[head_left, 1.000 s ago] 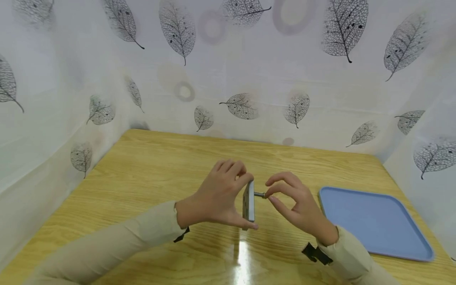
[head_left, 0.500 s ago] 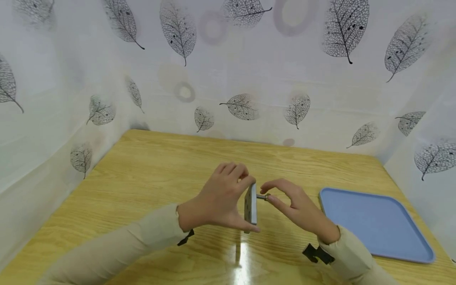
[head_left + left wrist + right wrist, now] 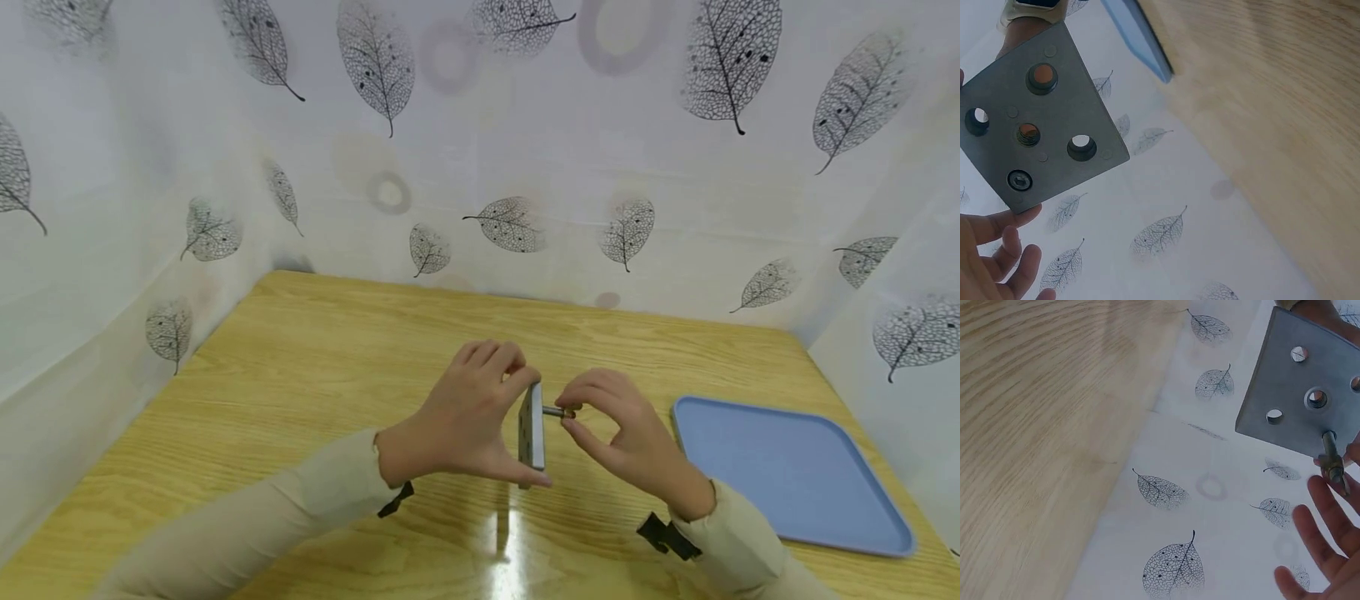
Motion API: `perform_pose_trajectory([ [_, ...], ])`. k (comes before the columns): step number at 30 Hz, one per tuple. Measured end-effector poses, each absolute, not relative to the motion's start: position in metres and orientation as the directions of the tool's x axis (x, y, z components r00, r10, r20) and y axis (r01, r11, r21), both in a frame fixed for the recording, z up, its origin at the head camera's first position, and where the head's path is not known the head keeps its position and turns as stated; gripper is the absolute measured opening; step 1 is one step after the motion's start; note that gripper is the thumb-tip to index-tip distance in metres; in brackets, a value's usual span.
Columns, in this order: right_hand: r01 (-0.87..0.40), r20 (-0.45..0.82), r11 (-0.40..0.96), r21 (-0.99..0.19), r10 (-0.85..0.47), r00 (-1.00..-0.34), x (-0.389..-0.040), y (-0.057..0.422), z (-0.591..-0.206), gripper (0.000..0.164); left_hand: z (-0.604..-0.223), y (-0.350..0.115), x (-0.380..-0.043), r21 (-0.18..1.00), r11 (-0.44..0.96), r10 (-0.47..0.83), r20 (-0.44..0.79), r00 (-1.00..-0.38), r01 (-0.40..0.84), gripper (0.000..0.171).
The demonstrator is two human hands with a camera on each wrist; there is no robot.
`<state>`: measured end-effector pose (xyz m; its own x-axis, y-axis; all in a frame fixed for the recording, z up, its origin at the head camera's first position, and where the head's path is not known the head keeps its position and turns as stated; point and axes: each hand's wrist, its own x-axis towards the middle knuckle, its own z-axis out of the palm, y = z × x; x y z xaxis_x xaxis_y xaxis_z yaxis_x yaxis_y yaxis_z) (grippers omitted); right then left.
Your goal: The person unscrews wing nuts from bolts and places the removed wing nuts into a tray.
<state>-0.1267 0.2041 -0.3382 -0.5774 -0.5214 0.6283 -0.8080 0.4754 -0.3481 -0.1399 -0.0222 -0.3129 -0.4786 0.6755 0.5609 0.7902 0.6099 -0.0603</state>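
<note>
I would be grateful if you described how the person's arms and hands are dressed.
The left sleeve and right sleeve are long, plain and pale beige, reaching the wrists. Dark, strap-like pieces show by both cuffs; their full shape is hidden. The left hand and right hand wear no gloves.

We note matt metal plate [image 3: 1288,384], metal bolt [image 3: 1330,447] with faint sheen, glossy wood-grain tabletop [image 3: 360,350], smooth plastic-looking tray [image 3: 780,467], cloth sleeves [image 3: 330,475].
</note>
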Motion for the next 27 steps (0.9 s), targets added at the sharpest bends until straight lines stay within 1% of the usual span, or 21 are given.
perform_pose_trajectory([
  [1,-0.82,0.65,0.471,-0.326,-0.518,-0.556,-0.126,0.203,-0.338,0.011,-0.313,-0.022,-0.14,-0.06,0.611,0.675,0.561,-0.48,0.79,0.087],
  [5,-0.871,0.738,0.427,-0.244,-0.501,-0.453,-0.126,0.2,-0.339,0.025,-0.313,-0.022,-0.139,-0.059,0.612,0.672,0.565,-0.479,0.788,0.087],
  [9,-0.912,0.804,0.373,-0.171,-0.482,-0.348,-0.126,0.199,-0.339,0.025,-0.313,-0.023,-0.14,-0.053,0.615,0.665,0.571,-0.481,0.787,0.087],
  [11,-0.926,0.821,0.348,-0.148,-0.478,-0.311,-0.127,0.199,-0.34,0.023,-0.314,-0.023,-0.14,-0.05,0.615,0.664,0.571,-0.483,0.787,0.087],
  [13,-0.931,0.825,0.335,-0.145,-0.478,-0.301,-0.127,0.2,-0.34,0.023,-0.314,-0.023,-0.14,-0.047,0.614,0.663,0.572,-0.483,0.788,0.087],
  [15,-0.921,0.806,0.347,-0.179,-0.485,-0.34,-0.126,0.202,-0.339,0.023,-0.313,-0.022,-0.14,-0.049,0.613,0.665,0.572,-0.481,0.789,0.087],
  [18,-0.863,0.702,0.395,-0.314,-0.516,-0.491,-0.126,0.205,-0.336,0.018,-0.313,-0.022,-0.139,-0.049,0.61,0.665,0.575,-0.477,0.791,0.088],
  [20,-0.807,0.598,0.431,-0.404,-0.543,-0.589,-0.126,0.207,-0.333,0.021,-0.313,-0.022,-0.139,-0.047,0.607,0.664,0.577,-0.475,0.793,0.088],
  [22,-0.76,0.507,0.446,-0.472,-0.568,-0.648,-0.126,0.209,-0.33,0.027,-0.313,-0.022,-0.138,-0.041,0.605,0.663,0.578,-0.475,0.796,0.088],
  [24,-0.746,0.469,0.441,-0.498,-0.587,-0.66,-0.126,0.209,-0.33,0.028,-0.313,-0.021,-0.138,-0.037,0.603,0.663,0.579,-0.474,0.797,0.088],
  [27,-0.761,0.489,0.426,-0.49,-0.587,-0.644,-0.127,0.209,-0.331,0.027,-0.313,-0.021,-0.138,-0.036,0.602,0.661,0.582,-0.473,0.798,0.088],
])
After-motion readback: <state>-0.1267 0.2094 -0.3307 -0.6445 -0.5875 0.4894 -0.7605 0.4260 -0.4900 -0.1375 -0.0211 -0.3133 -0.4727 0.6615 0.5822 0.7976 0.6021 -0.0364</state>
